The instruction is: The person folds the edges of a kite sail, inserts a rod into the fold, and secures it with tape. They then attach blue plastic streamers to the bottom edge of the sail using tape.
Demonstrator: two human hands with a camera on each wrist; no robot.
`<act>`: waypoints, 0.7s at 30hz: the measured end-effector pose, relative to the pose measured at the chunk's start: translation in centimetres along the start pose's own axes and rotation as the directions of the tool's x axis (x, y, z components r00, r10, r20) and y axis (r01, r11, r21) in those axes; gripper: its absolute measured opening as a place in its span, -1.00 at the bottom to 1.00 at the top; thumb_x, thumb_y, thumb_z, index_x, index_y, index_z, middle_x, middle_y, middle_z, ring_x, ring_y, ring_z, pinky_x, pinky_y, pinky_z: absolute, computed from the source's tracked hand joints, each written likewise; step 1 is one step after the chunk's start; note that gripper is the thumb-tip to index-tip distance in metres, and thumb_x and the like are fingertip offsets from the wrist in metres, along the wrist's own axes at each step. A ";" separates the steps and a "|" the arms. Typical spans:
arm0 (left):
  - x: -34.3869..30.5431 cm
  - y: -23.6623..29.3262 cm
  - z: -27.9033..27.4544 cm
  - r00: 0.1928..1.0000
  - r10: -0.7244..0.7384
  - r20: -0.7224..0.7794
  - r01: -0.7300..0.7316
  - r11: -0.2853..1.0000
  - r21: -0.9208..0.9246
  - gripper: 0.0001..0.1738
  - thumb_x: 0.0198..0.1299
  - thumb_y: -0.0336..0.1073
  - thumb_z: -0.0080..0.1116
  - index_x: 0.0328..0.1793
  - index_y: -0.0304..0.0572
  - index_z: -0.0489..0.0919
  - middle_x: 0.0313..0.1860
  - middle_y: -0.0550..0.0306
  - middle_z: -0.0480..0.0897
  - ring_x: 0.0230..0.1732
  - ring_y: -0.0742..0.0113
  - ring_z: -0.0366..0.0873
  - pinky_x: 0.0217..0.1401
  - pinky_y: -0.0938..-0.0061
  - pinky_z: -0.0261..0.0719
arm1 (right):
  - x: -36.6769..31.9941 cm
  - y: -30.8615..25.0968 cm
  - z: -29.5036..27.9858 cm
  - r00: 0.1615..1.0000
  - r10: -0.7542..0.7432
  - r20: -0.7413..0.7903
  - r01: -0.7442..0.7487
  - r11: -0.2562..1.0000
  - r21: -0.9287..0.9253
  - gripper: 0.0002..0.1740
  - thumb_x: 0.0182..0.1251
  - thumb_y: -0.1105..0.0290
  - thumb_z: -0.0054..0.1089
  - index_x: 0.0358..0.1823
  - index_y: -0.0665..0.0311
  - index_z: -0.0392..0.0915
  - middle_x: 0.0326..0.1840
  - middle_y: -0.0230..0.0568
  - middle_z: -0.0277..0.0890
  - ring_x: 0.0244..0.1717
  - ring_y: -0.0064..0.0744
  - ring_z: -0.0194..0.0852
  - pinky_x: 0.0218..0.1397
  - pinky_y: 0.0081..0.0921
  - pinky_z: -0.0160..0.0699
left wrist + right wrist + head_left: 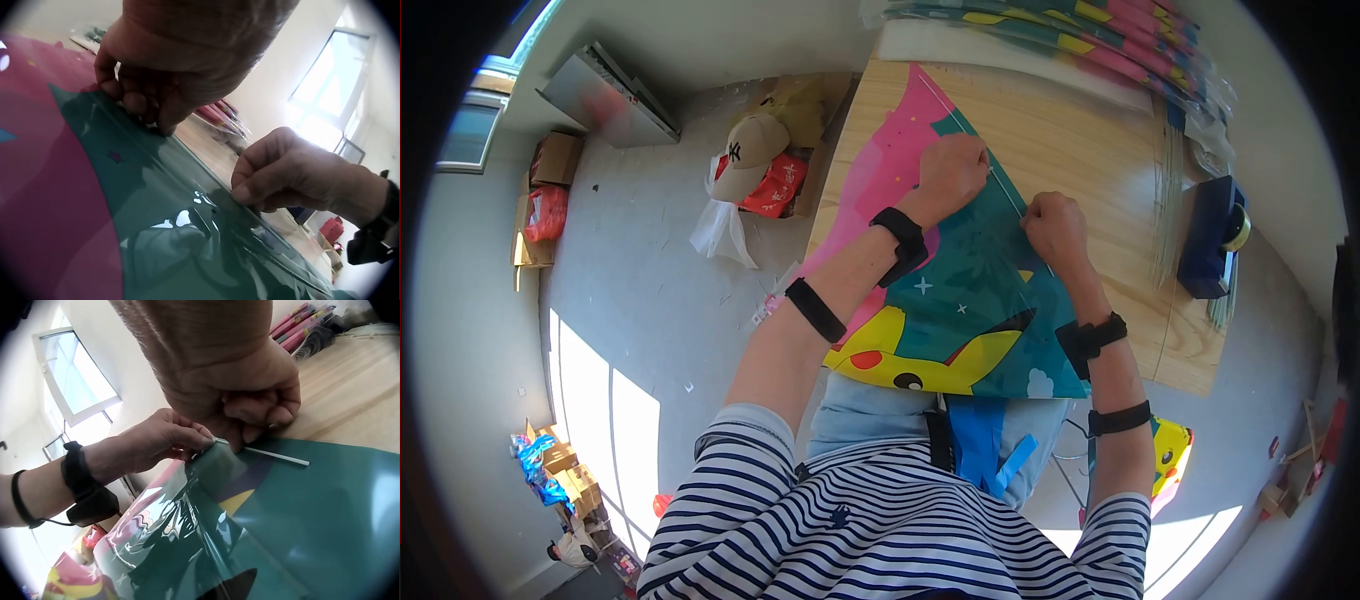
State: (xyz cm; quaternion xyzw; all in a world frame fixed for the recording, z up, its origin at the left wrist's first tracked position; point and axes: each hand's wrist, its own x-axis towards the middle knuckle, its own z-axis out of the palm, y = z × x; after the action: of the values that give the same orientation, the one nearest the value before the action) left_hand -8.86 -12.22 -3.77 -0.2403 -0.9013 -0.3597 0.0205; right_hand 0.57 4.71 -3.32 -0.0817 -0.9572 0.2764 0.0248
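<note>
partway, seemingly: white rod point(1007, 190) laid along one edge of patterned sheet point(990, 265), on table point(1090, 150). left hand point(950, 175), right hand point(1057, 235) both pinching sheet at that edge. rod's near end exposed; edge looks unfinished.

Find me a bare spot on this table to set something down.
Bare tabletop lies between the glossy sheet and the thin sticks to its right. It's crowded at the far end, around the wrapped bundles, and at the right edge, by the blue box.
</note>
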 end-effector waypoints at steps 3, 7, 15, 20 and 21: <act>-0.1 -0.1 0.1 1.000 0.005 -0.006 -0.005 1.000 0.000 -0.88 -0.01 -0.32 0.26 -0.41 -0.22 0.66 -0.36 -0.06 0.67 -0.24 -0.06 0.63 -0.21 0.12 0.55 | 0.1 0.1 0.1 1.000 0.014 0.020 -0.014 1.000 -0.014 -0.88 -0.09 0.48 0.17 -0.52 0.29 0.68 -0.43 0.11 0.63 -0.29 0.16 0.63 -0.17 -0.08 0.61; 0.2 0.2 0.1 0.997 -0.067 0.039 0.066 0.997 0.026 -0.89 -0.01 -0.33 0.27 -0.41 -0.21 0.65 -0.35 -0.05 0.66 -0.21 -0.05 0.63 -0.19 0.13 0.54 | 0.1 0.3 0.2 1.000 0.027 0.016 -0.027 1.000 -0.008 -0.89 -0.10 0.48 0.18 -0.52 0.27 0.68 -0.43 0.11 0.63 -0.28 0.16 0.63 -0.16 -0.07 0.60; -0.3 0.4 -0.2 0.998 -0.065 0.003 0.065 0.998 0.024 -0.89 -0.03 -0.33 0.31 -0.41 -0.19 0.63 -0.35 -0.01 0.63 -0.21 -0.04 0.62 -0.18 0.15 0.54 | 0.0 0.0 0.0 1.000 0.013 0.001 -0.013 1.000 0.010 -0.91 -0.09 0.45 0.24 -0.54 0.28 0.67 -0.42 0.11 0.63 -0.27 0.18 0.62 -0.17 -0.05 0.59; 0.2 -0.7 -0.5 0.990 -0.006 -0.144 0.010 1.000 0.030 -0.85 -0.02 -0.34 0.32 -0.30 -0.18 0.64 -0.26 0.01 0.61 -0.09 -0.02 0.58 -0.06 0.15 0.51 | -0.2 -0.1 -0.2 1.000 0.000 -0.007 0.000 1.000 0.019 -0.92 -0.10 0.44 0.29 -0.55 0.29 0.65 -0.42 0.11 0.62 -0.27 0.19 0.61 -0.19 -0.05 0.58; 0.3 -1.0 -0.7 0.987 0.032 -0.161 -0.016 0.995 0.099 -0.80 -0.01 -0.34 0.33 -0.23 -0.18 0.65 -0.19 0.02 0.60 -0.02 -0.02 0.54 0.02 0.14 0.48 | -0.2 -0.2 -0.3 1.000 -0.006 -0.009 0.006 1.000 0.018 -0.92 -0.10 0.44 0.29 -0.55 0.29 0.65 -0.42 0.11 0.62 -0.27 0.19 0.61 -0.19 -0.05 0.58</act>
State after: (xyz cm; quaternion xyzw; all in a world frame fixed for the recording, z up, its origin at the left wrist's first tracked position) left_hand -9.66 -13.18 -3.77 -0.2199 -0.9102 -0.3335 0.1096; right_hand 0.77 4.67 -3.01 -0.0797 -0.9548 0.2848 0.0307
